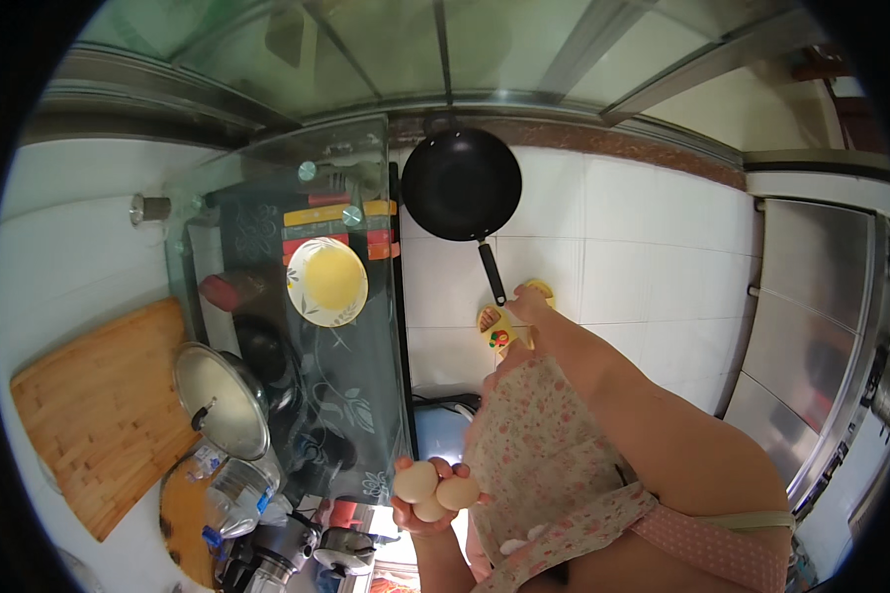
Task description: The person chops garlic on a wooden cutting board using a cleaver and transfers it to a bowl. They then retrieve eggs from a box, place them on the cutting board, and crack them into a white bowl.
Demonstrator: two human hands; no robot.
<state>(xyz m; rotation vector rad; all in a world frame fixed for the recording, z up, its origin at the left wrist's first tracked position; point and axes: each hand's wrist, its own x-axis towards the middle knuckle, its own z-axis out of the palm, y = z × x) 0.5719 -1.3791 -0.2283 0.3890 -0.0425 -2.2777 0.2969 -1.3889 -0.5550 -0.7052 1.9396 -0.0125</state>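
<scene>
My left hand (pixel 424 525) is cupped around three pale eggs (pixel 416 482) in front of the apron. My right hand (pixel 528 304) reaches forward, its fingers at the end of the black handle of a wok (pixel 461 185). Whether the fingers close on that handle is unclear. Dark and round, the wok appears over the white tiled floor beside a glass table (pixel 341 415). On this table sits a plate (pixel 295 298) with a leaf-patterned rim and a yellow middle.
A wooden cutting board (pixel 104 415) leans by the left wall near a glass-lidded pan (pixel 226 404). Plastic bottles (pixel 241 500) and a metal pot (pixel 345 548) crowd the lower left. Glass sliding panels (pixel 504 52) stand ahead; a steel-fronted cabinet (pixel 808 296) is at right.
</scene>
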